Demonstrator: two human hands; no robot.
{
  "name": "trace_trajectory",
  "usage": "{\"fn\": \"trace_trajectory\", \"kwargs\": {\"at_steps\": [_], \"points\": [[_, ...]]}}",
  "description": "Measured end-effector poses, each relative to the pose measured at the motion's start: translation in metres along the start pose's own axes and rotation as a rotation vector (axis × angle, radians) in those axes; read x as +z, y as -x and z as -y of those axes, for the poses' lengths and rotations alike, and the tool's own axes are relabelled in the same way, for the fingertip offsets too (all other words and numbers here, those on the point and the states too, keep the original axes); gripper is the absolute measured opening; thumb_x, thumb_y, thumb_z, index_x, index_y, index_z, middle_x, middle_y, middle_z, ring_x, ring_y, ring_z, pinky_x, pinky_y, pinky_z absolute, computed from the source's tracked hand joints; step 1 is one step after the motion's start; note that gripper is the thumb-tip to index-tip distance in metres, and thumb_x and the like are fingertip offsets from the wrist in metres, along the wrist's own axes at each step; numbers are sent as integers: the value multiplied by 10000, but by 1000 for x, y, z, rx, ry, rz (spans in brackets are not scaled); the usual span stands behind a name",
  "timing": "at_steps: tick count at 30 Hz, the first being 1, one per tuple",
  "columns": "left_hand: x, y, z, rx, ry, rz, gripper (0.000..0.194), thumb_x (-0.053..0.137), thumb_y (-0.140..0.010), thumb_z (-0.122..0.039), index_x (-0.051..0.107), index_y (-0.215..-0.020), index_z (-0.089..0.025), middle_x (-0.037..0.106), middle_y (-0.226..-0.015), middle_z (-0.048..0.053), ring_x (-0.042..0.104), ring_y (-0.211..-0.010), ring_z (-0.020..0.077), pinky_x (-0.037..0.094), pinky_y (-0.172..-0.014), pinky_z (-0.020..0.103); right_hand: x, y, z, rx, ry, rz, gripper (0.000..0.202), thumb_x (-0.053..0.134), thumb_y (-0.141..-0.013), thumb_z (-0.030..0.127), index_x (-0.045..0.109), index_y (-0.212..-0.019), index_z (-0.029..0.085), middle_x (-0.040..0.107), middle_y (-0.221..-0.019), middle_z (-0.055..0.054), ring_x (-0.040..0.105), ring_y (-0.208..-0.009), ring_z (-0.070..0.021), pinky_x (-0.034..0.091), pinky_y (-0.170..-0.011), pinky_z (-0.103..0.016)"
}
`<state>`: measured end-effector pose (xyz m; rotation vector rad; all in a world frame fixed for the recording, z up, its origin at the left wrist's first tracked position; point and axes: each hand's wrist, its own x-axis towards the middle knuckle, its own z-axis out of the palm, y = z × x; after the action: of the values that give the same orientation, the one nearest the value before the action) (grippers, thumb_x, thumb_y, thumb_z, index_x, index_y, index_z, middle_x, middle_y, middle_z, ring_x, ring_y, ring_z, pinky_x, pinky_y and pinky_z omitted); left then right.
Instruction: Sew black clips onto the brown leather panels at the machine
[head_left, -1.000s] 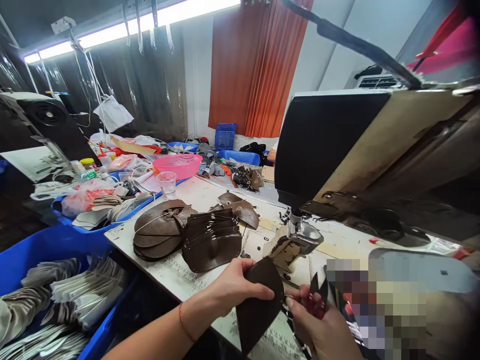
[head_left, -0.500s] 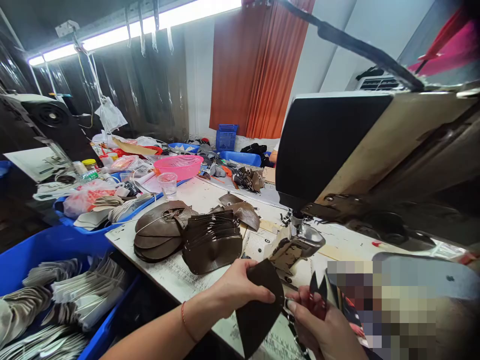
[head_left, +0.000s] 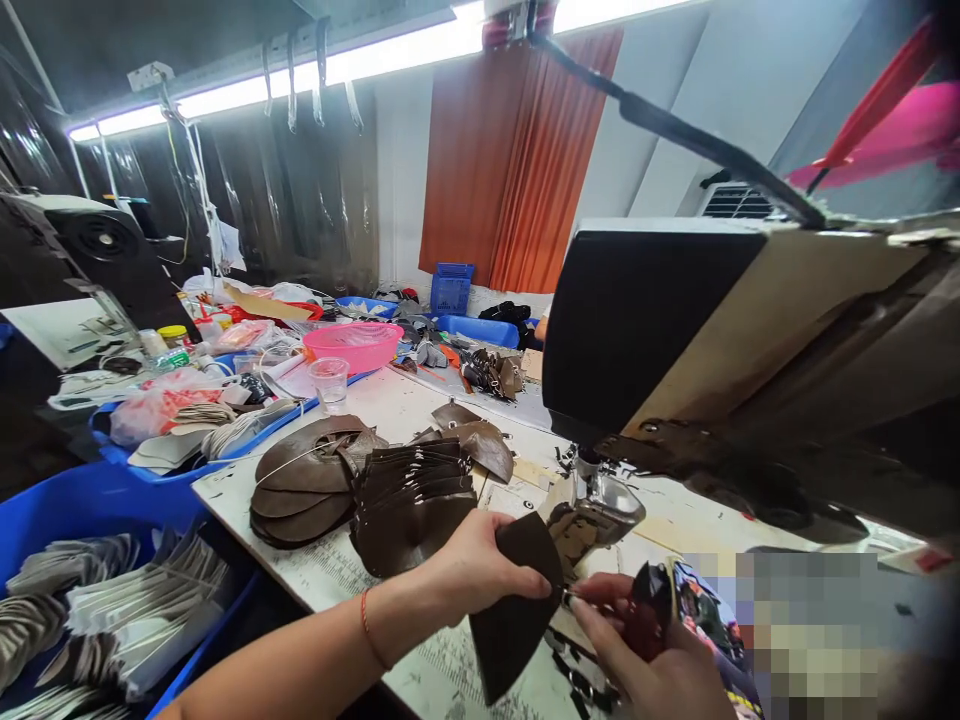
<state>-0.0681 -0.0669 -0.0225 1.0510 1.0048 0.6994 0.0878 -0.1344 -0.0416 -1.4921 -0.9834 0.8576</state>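
In my left hand (head_left: 487, 570), thumb on top, is a dark brown fan-shaped leather piece (head_left: 517, 625). My right hand (head_left: 637, 640) pinches a small metal ring (head_left: 566, 598) at that piece's right edge. A dark two-pointed tool (head_left: 651, 590), resembling thread snips, sits within the right hand, partly hidden by the fingers. Below hang or lie black tabs with metal rings (head_left: 581, 690). Just beyond the leather piece is the sewing machine's metal arm and foot area (head_left: 600, 500). Stacked brown leather pieces (head_left: 412, 500) lie left of the machine, beside rounded brown pieces (head_left: 304, 490).
The black sewing machine head (head_left: 645, 330) overhangs the right side. A blue bin (head_left: 64, 500) of pale cut pieces stands lower left. Behind it are a blue tray (head_left: 112, 450), a clear plastic cup (head_left: 330, 385) and a pink basket (head_left: 352, 345). Brown ringed pieces (head_left: 499, 375) lie farther back.
The right hand's fingers have moved slightly left and up against the leather edge, and the dark pointed tool has turned. The left hand keeps its hold. The camera view has shifted slightly.
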Motion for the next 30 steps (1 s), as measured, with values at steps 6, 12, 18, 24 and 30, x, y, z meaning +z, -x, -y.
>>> {"fn": "trace_trajectory", "kwargs": {"at_steps": [6, 12, 18, 24, 30], "points": [[-16, -6, -25, 55, 11, 136, 249, 746, -489, -181, 627, -700, -122, 601, -611, -23, 509, -528, 95, 392, -524, 212, 18, 16, 7, -532, 350, -108, 166, 644, -792, 349, 676, -918, 245, 537, -548, 49, 434, -408, -105, 377, -414, -231], [-57, 17, -24, 55, -49, 226, 284, 761, -564, -203, 637, -800, -105, 624, -689, -5, 518, -596, 99, 393, -573, 203, 76, 55, -7, -820, 460, -231, 347, 539, -877, 119, 568, -1211, 206, 677, -1022, -109, 676, -910, -201, 548, -730, -270], [-85, 22, -15, 37, 6, 234, 353, 799, -569, -252, 648, -850, -100, 643, -727, 13, 538, -636, 114, 427, -609, 215, 92, 53, -8, -895, 490, -98, 384, 511, -855, 71, 557, -1224, 167, 683, -1020, -117, 684, -916, -196, 567, -758, -267], [-83, 18, -15, 41, 75, 212, 326, 799, -512, -222, 646, -777, -109, 635, -684, -1, 528, -597, 107, 431, -595, 219, 83, 40, -22, -1015, 520, -117, 498, 382, -826, 36, 565, -1271, 166, 690, -1054, -113, 692, -910, -212, 567, -753, -293], [-44, -9, -32, -10, 82, 208, 247, 735, -481, -161, 654, -711, -124, 631, -625, -10, 540, -547, 109, 435, -555, 222, 25, -1, -12, -1034, 710, -46, 525, 397, -826, 40, 596, -1237, 299, 666, -1092, -72, 673, -933, -193, 538, -657, -244]]}}
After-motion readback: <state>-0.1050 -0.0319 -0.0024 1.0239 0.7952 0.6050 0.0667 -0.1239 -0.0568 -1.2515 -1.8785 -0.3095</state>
